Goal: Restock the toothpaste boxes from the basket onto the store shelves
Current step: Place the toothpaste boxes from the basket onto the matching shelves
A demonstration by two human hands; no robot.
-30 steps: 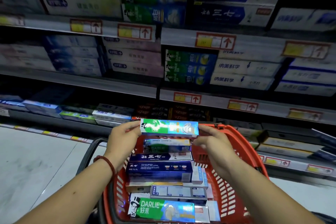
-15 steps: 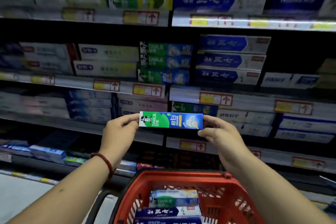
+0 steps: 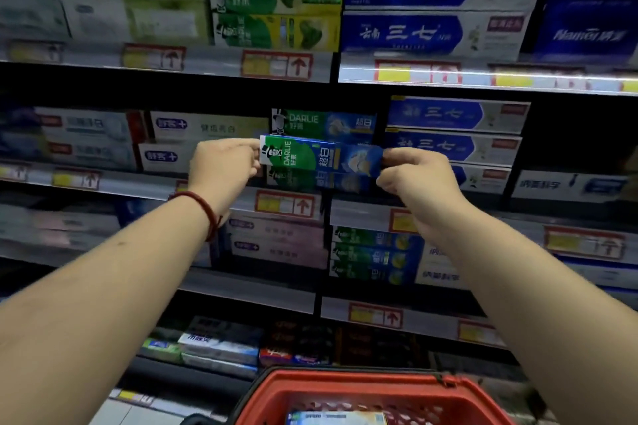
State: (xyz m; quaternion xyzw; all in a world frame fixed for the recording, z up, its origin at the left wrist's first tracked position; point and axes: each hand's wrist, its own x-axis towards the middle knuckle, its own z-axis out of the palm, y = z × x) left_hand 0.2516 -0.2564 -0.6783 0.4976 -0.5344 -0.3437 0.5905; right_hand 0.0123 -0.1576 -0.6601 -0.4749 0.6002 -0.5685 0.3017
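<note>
A green and blue Darlie toothpaste box (image 3: 321, 157) is held level in front of the middle shelf. My left hand (image 3: 222, 171) pinches its left end and my right hand (image 3: 412, 176) pinches its right end. It sits right in front of a stack of matching Darlie boxes (image 3: 322, 121), covering the stack's middle. The red basket (image 3: 348, 390) is at the bottom edge, with one box (image 3: 336, 417) showing inside.
Shelves full of toothpaste boxes fill the view. Blue and white boxes (image 3: 455, 117) stand right of the Darlie stack, white boxes (image 3: 207, 128) left of it. The shelf edge (image 3: 283, 205) with red price tags runs just below the held box.
Both hands have lifted the Darlie box out of the basket and up to the middle shelf's matching stack. The view has risen, so the basket has dropped to the bottom edge.
</note>
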